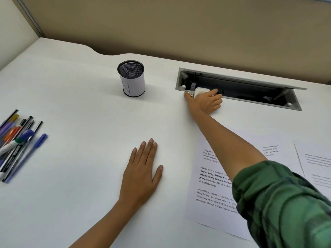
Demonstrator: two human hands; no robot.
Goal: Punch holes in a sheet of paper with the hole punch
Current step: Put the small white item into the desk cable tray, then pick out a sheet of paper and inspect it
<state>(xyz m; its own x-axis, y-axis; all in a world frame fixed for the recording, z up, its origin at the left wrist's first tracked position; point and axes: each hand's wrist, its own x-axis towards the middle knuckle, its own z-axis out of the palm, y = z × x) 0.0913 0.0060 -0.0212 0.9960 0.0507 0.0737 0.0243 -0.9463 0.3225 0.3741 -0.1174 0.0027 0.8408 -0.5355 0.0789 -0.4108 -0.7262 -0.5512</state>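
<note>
Desk (80,108) — right hand (206,103) grips hole punch (199,91), left hand (141,174) flat

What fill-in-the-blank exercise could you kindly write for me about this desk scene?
The right hand grips the hole punch, which is ____ in colour.
The left hand lies flat on the desk and holds ____.
The pens lie outside the mesh cup, at the picture's ____ edge.
The right arm, in a ____ sleeve, reaches over the printed sheet.
Missing words: white; nothing; left; green.
</note>
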